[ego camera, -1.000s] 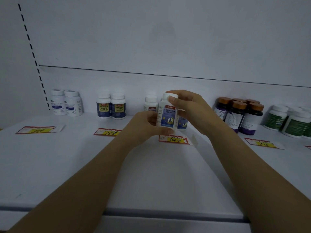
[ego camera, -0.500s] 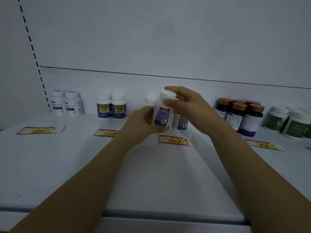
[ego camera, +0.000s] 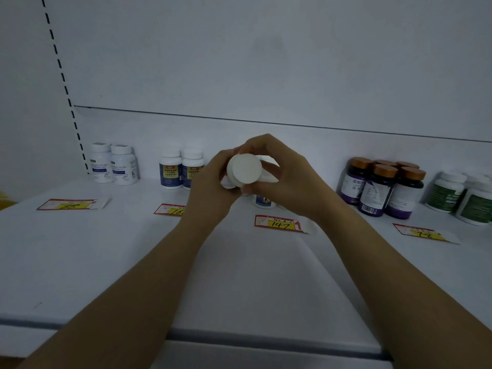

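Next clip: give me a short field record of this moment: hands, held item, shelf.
Setting: white shop shelf
Held item: white bottle, tipped, round end facing camera
Left hand: grips the bottle's left side
Right hand: grips its right side
Also on shelf: copper-capped dark bottles, green-label bottles, price tag reading 147

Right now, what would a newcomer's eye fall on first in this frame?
The white bottle, gripped by the left hand and the right hand over the middle of the shelf, its round white end facing the camera. Next, the yellow price tag marked 147 lying just in front of them, and the dark bottles with brown caps standing at the back right.
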The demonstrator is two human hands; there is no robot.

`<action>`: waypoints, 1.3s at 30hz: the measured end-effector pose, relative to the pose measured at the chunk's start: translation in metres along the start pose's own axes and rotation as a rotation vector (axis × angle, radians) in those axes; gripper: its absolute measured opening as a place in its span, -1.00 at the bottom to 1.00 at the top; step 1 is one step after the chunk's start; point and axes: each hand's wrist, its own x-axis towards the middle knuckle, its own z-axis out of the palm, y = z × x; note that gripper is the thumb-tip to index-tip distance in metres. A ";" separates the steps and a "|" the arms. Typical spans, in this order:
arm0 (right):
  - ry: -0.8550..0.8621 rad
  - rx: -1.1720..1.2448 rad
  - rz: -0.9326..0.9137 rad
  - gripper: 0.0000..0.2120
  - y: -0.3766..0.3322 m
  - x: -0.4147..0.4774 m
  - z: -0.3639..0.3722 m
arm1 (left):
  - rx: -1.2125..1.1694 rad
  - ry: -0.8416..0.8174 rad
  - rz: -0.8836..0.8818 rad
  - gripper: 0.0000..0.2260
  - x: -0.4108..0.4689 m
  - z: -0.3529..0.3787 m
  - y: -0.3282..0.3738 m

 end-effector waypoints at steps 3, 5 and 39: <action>0.015 0.037 0.056 -0.53 -0.002 0.002 -0.009 | -0.069 -0.062 -0.062 -0.53 0.001 -0.001 0.005; 0.056 0.148 0.122 -0.57 -0.005 0.002 -0.018 | -0.151 -0.151 -0.178 -0.53 0.002 -0.002 0.014; 0.096 0.180 0.281 -0.68 -0.003 -0.001 -0.032 | -0.255 -0.306 -0.314 -0.56 -0.002 0.001 0.021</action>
